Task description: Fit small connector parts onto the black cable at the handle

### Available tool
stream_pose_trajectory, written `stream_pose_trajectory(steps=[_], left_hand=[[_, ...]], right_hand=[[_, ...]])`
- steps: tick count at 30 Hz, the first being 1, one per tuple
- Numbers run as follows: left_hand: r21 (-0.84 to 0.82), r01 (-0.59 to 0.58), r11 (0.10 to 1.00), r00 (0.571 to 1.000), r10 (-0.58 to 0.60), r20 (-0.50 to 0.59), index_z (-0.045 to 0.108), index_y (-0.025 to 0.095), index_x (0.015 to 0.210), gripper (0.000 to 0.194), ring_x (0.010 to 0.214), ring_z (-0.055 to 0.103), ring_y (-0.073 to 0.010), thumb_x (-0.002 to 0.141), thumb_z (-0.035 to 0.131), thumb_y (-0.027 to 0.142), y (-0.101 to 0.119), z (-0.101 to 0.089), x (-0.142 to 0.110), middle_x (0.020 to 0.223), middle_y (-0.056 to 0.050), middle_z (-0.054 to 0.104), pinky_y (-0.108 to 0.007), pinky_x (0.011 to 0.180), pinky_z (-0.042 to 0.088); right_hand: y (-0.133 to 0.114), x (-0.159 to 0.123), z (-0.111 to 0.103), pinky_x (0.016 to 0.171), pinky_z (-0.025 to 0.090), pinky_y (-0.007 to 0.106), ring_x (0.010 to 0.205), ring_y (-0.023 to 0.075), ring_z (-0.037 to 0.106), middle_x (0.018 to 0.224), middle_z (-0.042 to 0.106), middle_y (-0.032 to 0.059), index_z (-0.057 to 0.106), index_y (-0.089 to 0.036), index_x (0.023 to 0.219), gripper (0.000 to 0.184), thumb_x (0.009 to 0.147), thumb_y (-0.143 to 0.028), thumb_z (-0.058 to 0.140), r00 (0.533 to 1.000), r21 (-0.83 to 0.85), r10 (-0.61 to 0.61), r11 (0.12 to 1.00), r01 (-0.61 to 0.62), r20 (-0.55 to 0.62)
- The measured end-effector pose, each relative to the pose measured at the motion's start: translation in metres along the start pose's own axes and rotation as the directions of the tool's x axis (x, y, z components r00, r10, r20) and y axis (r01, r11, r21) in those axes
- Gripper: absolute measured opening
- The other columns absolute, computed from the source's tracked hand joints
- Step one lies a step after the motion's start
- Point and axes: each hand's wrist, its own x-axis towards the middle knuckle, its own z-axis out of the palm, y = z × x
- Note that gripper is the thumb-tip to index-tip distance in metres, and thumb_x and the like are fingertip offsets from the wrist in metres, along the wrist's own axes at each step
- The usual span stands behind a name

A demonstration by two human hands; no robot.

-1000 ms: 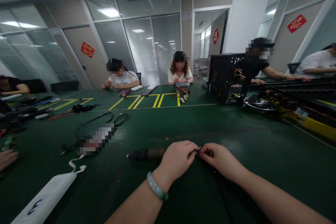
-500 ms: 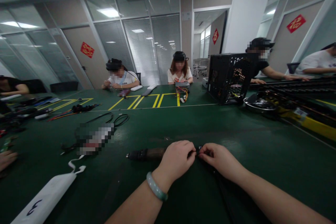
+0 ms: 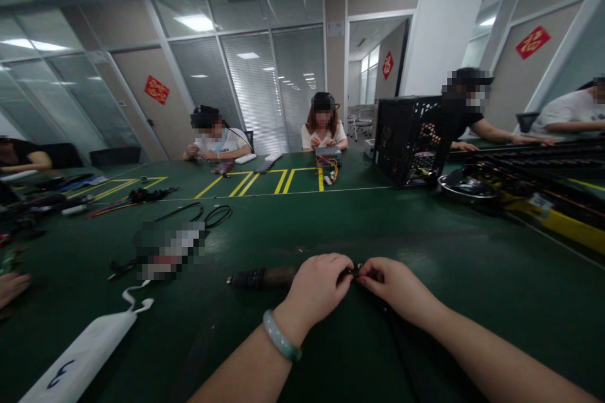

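My left hand [image 3: 317, 289], with a pale green bangle on the wrist, is curled into a pinch on a small black part [image 3: 355, 271] at the middle of the green table [image 3: 472, 277]. My right hand [image 3: 396, 284] meets it fingertip to fingertip, pinching the same small black part. A dark cable [image 3: 401, 346] runs from the hands back toward me under my right forearm. A dark cylindrical tool [image 3: 259, 278] lies on the table just left of my left hand, its rear end hidden behind the hand.
A white pouch with a number [image 3: 78, 359] lies at front left. A blurred device with black cables [image 3: 170, 249] sits further left. A black computer case [image 3: 411, 138] and cable trays [image 3: 543, 182] stand at right. Several people work across the table; another person's hand [image 3: 12, 286] rests at the left edge.
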Motion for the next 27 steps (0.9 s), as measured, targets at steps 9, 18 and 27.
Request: stream_pose_trajectory(steps=[9,18,27], left_hand=[[-0.003,0.010,1.000,1.000,-0.010,0.001,0.061,0.023,0.098,0.010,0.096,0.059,-0.0189,0.089,0.056,0.023,-0.0009,0.0013,-0.0007,0.104,-0.001,0.064,-0.035,0.090,0.045],[0.010,0.040,0.999,0.999,-0.040,0.012,0.060,0.023,0.097,0.009,0.094,0.059,-0.0183,0.089,0.057,0.026,-0.0025,0.0051,-0.0007,0.103,0.000,0.064,-0.035,0.088,0.045],[0.012,0.008,1.000,1.000,-0.009,0.017,0.058,0.024,0.099,0.011,0.090,0.058,-0.0181,0.088,0.057,0.023,-0.0023,0.0022,-0.0001,0.098,0.001,0.063,-0.030,0.081,0.045]], right_hand=[[0.0033,0.0002,0.0011,0.059,0.042,0.023,0.069,0.0157,0.062,0.078,0.068,-0.0014,0.067,-0.022,0.086,0.012,0.087,-0.032,0.059,1.000,0.007,0.002,1.000,-0.002,0.004],[0.0016,0.0001,-0.0007,0.059,0.042,0.023,0.068,0.0156,0.061,0.079,0.067,-0.0010,0.067,-0.022,0.085,0.012,0.087,-0.031,0.059,1.000,-0.003,0.000,1.000,0.000,0.000],[0.0022,-0.0001,0.0002,0.059,0.041,0.023,0.069,0.0151,0.061,0.078,0.067,-0.0021,0.067,-0.023,0.085,0.011,0.086,-0.030,0.060,1.000,-0.013,-0.015,1.000,0.015,-0.012]])
